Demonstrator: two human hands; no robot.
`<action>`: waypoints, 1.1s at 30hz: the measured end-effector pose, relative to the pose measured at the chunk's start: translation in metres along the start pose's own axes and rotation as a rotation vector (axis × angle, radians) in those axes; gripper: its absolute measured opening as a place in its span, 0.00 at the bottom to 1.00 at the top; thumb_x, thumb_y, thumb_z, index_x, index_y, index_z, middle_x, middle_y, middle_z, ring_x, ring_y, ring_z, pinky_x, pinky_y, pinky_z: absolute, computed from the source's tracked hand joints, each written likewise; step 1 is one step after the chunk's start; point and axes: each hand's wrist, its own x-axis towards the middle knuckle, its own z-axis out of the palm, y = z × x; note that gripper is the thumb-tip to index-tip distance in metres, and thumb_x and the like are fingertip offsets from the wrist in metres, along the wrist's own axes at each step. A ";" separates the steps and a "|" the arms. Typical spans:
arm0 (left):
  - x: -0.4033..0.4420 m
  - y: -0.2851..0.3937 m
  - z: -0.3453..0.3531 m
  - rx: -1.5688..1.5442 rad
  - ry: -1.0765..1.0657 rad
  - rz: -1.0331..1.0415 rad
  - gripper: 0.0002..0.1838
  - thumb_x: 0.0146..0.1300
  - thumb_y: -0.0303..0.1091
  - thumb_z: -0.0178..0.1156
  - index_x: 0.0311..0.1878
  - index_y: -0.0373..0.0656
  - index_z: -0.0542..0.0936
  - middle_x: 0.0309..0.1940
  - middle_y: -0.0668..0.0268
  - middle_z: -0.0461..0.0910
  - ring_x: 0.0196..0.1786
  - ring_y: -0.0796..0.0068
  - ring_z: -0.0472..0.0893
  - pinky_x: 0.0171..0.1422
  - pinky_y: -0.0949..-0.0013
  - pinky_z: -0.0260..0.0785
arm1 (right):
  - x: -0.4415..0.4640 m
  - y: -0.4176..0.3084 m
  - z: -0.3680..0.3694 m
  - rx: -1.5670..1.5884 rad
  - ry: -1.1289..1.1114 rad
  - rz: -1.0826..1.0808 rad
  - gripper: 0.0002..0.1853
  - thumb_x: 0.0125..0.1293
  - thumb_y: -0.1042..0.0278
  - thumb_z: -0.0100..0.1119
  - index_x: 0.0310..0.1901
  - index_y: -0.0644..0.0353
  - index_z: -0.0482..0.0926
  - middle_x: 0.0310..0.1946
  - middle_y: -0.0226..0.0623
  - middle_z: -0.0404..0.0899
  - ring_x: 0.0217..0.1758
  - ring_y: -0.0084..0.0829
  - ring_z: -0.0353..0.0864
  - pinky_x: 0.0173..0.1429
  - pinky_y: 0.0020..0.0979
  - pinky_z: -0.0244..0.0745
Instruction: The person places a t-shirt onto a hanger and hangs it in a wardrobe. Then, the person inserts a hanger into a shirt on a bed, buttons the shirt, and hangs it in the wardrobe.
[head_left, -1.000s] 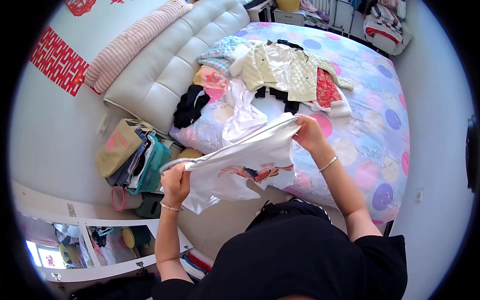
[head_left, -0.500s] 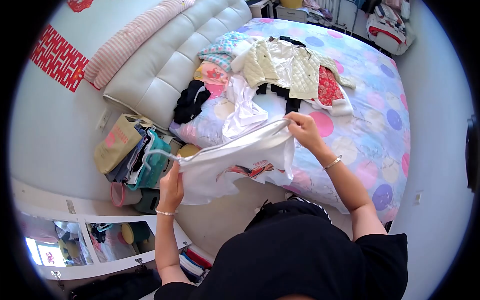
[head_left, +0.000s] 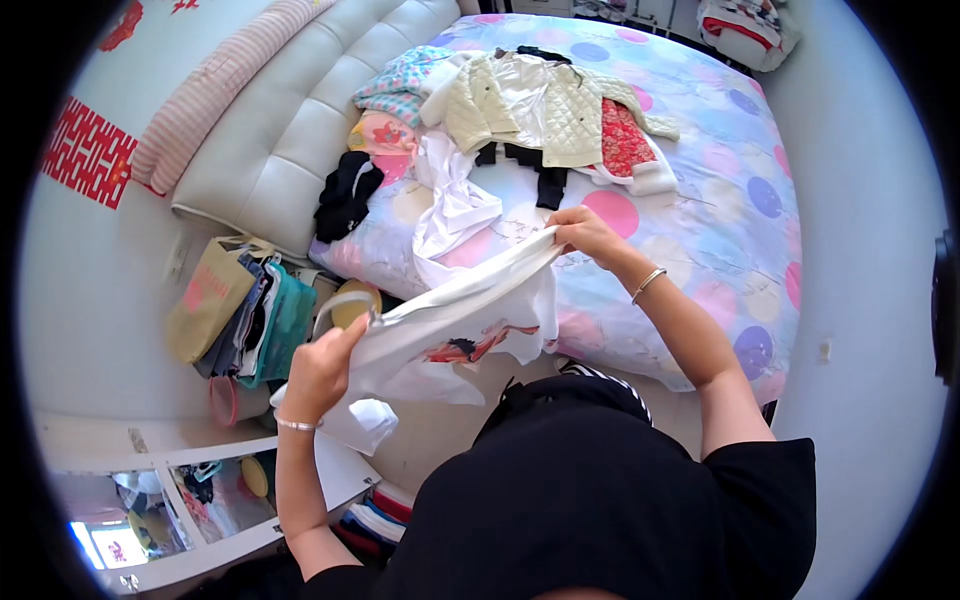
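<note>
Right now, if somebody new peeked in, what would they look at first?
Probably the white garment with its reddish print, stretched between the person's left hand and right hand. Next, maybe the cream quilted jacket lying on the dotted bed. The bright red decoration on the wall at the picture's left stands out too.

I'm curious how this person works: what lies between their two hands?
In the head view, a white printed garment spans the stretch between the left hand and the right hand.
</note>
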 end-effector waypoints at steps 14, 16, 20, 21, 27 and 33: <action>0.042 0.012 0.002 -0.376 0.689 -0.275 0.13 0.59 0.21 0.57 0.48 0.38 0.79 0.26 0.71 0.78 0.22 0.89 0.61 0.25 0.83 0.54 | -0.022 -0.120 0.018 -0.909 0.265 -0.696 0.12 0.53 0.71 0.58 0.40 0.63 0.74 0.25 0.34 0.76 0.23 0.30 0.77 0.30 0.29 0.72; 0.044 0.010 -0.005 -0.337 0.774 -0.197 0.12 0.59 0.22 0.57 0.47 0.37 0.79 0.25 0.71 0.77 0.21 0.89 0.62 0.24 0.82 0.54 | -0.028 -0.140 0.018 -0.767 0.262 -0.815 0.12 0.53 0.71 0.57 0.40 0.60 0.74 0.26 0.34 0.76 0.25 0.33 0.77 0.32 0.33 0.73; 0.050 0.016 -0.017 -0.349 0.684 -0.286 0.08 0.59 0.24 0.57 0.42 0.36 0.79 0.22 0.68 0.76 0.21 0.87 0.65 0.26 0.83 0.57 | -0.027 -0.183 0.060 -0.700 0.245 -1.292 0.11 0.52 0.76 0.60 0.39 0.61 0.76 0.29 0.35 0.76 0.29 0.34 0.78 0.34 0.32 0.74; 0.055 0.018 -0.016 -0.351 0.683 -0.284 0.08 0.59 0.24 0.57 0.42 0.36 0.79 0.22 0.68 0.76 0.21 0.87 0.65 0.26 0.83 0.57 | -0.025 -0.188 0.070 -0.724 0.246 -1.423 0.10 0.52 0.75 0.61 0.39 0.60 0.77 0.30 0.35 0.76 0.31 0.35 0.77 0.35 0.31 0.74; 0.053 0.020 -0.015 -0.274 0.708 -0.163 0.09 0.54 0.25 0.59 0.40 0.41 0.79 0.31 0.59 0.81 0.30 0.62 0.80 0.32 0.66 0.71 | -0.027 -0.201 0.108 -0.708 -0.002 -1.244 0.07 0.53 0.75 0.61 0.33 0.61 0.75 0.28 0.39 0.73 0.30 0.40 0.75 0.35 0.34 0.70; 0.030 0.016 -0.054 -0.002 0.773 -0.076 0.07 0.56 0.34 0.58 0.38 0.50 0.80 0.22 0.62 0.77 0.27 0.60 0.78 0.28 0.63 0.69 | -0.029 -0.236 0.126 -0.566 -0.057 -1.132 0.05 0.55 0.79 0.58 0.32 0.64 0.73 0.25 0.33 0.68 0.25 0.26 0.65 0.30 0.24 0.62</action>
